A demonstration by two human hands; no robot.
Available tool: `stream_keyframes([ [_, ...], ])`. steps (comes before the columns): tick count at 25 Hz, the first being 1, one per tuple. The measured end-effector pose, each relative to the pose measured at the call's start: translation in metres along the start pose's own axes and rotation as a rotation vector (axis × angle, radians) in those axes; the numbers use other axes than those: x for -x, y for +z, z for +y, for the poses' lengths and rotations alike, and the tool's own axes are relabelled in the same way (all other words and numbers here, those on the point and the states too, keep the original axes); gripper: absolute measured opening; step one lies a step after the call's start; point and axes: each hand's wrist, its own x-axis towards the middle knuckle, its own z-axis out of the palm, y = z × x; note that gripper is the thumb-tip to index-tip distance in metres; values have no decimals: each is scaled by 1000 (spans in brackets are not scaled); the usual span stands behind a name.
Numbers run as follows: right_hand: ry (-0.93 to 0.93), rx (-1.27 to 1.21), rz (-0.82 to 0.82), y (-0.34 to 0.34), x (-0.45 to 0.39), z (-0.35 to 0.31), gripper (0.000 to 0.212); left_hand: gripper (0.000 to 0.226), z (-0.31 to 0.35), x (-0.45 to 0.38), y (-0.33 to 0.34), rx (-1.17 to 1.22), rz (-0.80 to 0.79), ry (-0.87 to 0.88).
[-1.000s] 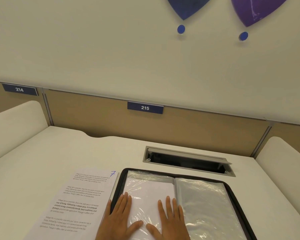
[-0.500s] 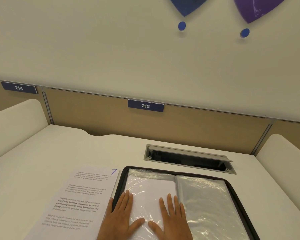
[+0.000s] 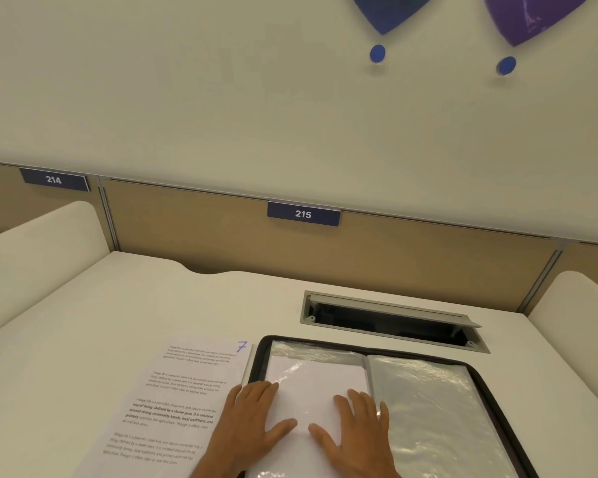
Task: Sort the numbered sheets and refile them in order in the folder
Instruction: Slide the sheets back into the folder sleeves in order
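left hand [image 3: 247, 424] flat, fingers straight, pressing the left page of open folder [image 3: 491, 401]; right hand [image 3: 356, 432] likewise flat on the white sheet [image 3: 316, 381] inside its plastic sleeve. neither grips anything. loose sheet marked 7 [image 3: 183, 384] lies on worktop [image 3: 83, 339], touching folder's left edge.

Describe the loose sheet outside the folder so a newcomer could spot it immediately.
On the white desk, left of the black-edged folder, lies the printed sheet. Unlike the sleeved pages, it is bare, bearing text paragraphs and a handwritten blue 7 at its top right corner.
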Motion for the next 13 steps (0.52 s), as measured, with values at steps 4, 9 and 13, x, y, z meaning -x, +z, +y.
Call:
stream_keyframes([
  [4,-79,-43,-36,-16,-28,-42,107,69,-52,-6,-14,-62,106,-55],
  [9,-210,-107,-176,-19,-63,-103,110,82,-116,8,-22,-206,98,-266],
  [13,-261,-67,-238,-7,-91,-138,117,91,-133,20,-4,-185,25,-390],
])
